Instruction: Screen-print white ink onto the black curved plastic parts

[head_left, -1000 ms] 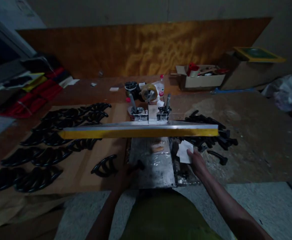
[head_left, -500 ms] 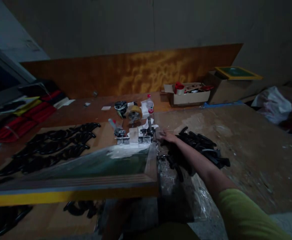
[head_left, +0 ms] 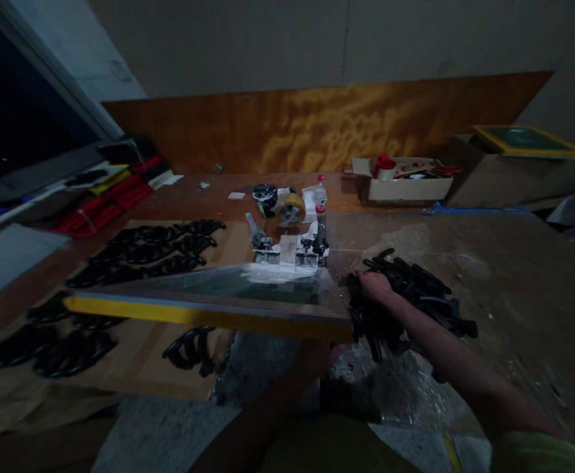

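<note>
A yellow-edged screen frame (head_left: 209,315) with a green mesh is tilted up over the table, its back edge at a clamp hinge (head_left: 287,253) smeared with white. My right hand (head_left: 376,287) is at the left side of a pile of black curved parts (head_left: 415,282), its fingers closed around something dark, probably one of these parts. Below the frame's right corner my left hand (head_left: 334,355) shows only partly, in shadow; its fingers are mostly hidden under the frame.
Rows of black curved parts (head_left: 144,253) lie on cardboard (head_left: 140,368) at the left. Behind the hinge are a tape roll (head_left: 291,210), a black jar (head_left: 266,198) and a bottle (head_left: 319,196). An open carton (head_left: 408,189) stands at the back right.
The view has turned left. My right hand has moved from beside the hinge to the black pile. My left hand now shows a little past the frame's right corner.
</note>
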### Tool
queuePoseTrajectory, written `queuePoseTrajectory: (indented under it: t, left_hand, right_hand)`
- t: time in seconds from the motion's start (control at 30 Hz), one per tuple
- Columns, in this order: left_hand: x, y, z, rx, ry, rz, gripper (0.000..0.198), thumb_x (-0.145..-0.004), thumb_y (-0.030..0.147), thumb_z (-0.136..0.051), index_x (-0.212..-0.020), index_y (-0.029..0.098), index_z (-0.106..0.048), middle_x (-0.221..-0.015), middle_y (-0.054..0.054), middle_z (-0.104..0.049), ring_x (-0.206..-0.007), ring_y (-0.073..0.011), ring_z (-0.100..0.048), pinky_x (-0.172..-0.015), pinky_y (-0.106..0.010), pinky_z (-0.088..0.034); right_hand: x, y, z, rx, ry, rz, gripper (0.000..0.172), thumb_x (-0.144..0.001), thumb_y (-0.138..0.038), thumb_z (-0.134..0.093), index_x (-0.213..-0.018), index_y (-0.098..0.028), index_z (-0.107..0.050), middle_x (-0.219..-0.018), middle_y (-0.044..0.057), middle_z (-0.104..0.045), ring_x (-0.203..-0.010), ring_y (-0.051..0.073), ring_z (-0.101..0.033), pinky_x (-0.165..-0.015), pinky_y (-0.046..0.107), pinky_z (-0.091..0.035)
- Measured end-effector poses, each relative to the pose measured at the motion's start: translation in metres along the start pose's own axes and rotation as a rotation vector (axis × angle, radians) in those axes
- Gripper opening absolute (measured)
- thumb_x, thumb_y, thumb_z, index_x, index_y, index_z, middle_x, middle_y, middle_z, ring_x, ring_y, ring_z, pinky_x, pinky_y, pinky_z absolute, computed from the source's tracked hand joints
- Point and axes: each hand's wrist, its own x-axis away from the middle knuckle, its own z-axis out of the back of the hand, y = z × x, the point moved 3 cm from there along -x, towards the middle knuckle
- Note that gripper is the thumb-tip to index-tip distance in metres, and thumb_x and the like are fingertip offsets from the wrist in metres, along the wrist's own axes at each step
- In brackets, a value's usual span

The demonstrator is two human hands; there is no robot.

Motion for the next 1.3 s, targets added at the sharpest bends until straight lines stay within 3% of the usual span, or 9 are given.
queuePoseTrajectory:
  t: [0.13,0.27,0.43,0.57,0.77,0.93,1.13,1.23,1.3]
  left_hand:
    - [0.021,-0.003,0.006,0.091,-0.022,-0.113,0.038,-0.082,0.035,-0.062,-0.115,0.019,-0.069,-0.115,-0.010,-0.071,-0.106,-0.0238,-0.065,-0.094,-0.033,-0.048]
    - [0.049,-0.029,0.017,0.247,-0.046,-0.128,0.033,-0.083,0.037,-0.059,-0.106,0.017,-0.072,-0.105,-0.009,-0.075,-0.097,-0.0225,-0.067,-0.088,-0.033,-0.050]
    - [0.079,-0.080,0.046,0.328,0.032,-0.063,0.034,-0.084,0.039,-0.054,-0.101,0.016,-0.073,-0.105,-0.010,-0.075,-0.098,-0.0236,-0.068,-0.091,-0.036,-0.050]
    - [0.099,-0.125,0.077,0.396,0.123,0.066,0.039,-0.084,0.043,-0.053,-0.104,0.015,-0.071,-0.105,-0.011,-0.075,-0.097,-0.0249,-0.068,-0.089,-0.038,-0.052]
    - [0.121,-0.171,0.114,0.417,0.249,0.141,0.041,-0.083,0.048,-0.055,-0.103,0.017,-0.071,-0.104,-0.008,-0.075,-0.100,-0.0245,-0.067,-0.091,-0.037,-0.050]
    - [0.127,-0.192,0.139,0.461,0.336,0.201,0.043,-0.080,0.051,-0.059,-0.103,0.016,-0.071,-0.106,-0.009,-0.074,-0.102,-0.0258,-0.067,-0.090,-0.038,-0.051]
    - [0.100,-0.135,0.228,0.764,0.609,0.007,0.050,-0.082,0.057,-0.058,-0.110,0.016,-0.062,-0.077,-0.001,-0.068,-0.066,-0.0136,-0.063,-0.062,-0.025,-0.051]
    - [0.083,-0.095,0.268,0.842,0.676,-0.120,0.052,-0.086,0.062,-0.050,-0.102,0.014,-0.064,-0.058,0.004,-0.056,-0.050,-0.0099,-0.053,-0.050,-0.021,-0.044]
    - [0.076,-0.081,0.278,0.863,0.656,-0.149,0.057,-0.088,0.065,-0.045,-0.095,0.012,-0.066,-0.054,0.003,-0.053,-0.050,-0.0107,-0.053,-0.048,-0.021,-0.042]
  right_hand:
    - [0.035,0.030,0.019,-0.132,0.258,-0.105,0.027,-0.089,-0.024,-0.055,-0.112,-0.013,-0.065,-0.108,0.020,-0.070,-0.107,0.032,-0.066,-0.088,0.041,-0.051]
    - [0.067,0.021,0.022,-0.805,0.503,-0.161,0.028,-0.069,-0.036,-0.078,-0.087,-0.019,-0.067,-0.095,0.012,-0.073,-0.098,0.031,-0.067,-0.084,0.042,-0.055]
    - [0.086,-0.079,-0.006,-1.736,0.296,-0.178,0.044,-0.046,-0.031,-0.091,-0.080,-0.019,-0.065,-0.076,0.002,-0.071,-0.070,0.022,-0.069,-0.065,0.037,-0.060]
    - [0.074,-0.163,-0.022,-2.004,0.101,-0.057,0.044,-0.042,-0.029,-0.093,-0.073,-0.017,-0.064,-0.076,0.002,-0.072,-0.074,0.023,-0.072,-0.075,0.039,-0.061]
    - [0.050,-0.204,-0.022,-1.352,0.244,0.006,0.030,-0.064,-0.035,-0.082,-0.084,-0.017,-0.068,-0.083,0.004,-0.073,-0.079,0.021,-0.069,-0.078,0.037,-0.057]
    - [0.065,-0.207,-0.009,-0.624,0.383,0.025,0.036,-0.085,-0.045,-0.068,-0.110,-0.018,-0.072,-0.123,0.015,-0.066,-0.108,0.027,-0.062,-0.094,0.040,-0.049]
    - [0.072,-0.239,-0.007,-0.191,0.412,0.323,0.055,-0.095,-0.051,-0.052,-0.144,-0.025,-0.051,-0.155,0.012,-0.041,-0.140,0.032,-0.036,-0.111,0.048,-0.033]
    - [0.066,-0.257,-0.014,-0.110,0.377,0.307,0.056,-0.097,-0.050,-0.048,-0.147,-0.025,-0.046,-0.156,0.012,-0.040,-0.141,0.035,-0.034,-0.109,0.054,-0.033]
    - [0.066,-0.263,-0.015,-0.116,0.372,0.276,0.056,-0.097,-0.050,-0.049,-0.146,-0.025,-0.047,-0.155,0.013,-0.040,-0.141,0.036,-0.033,-0.108,0.056,-0.033]
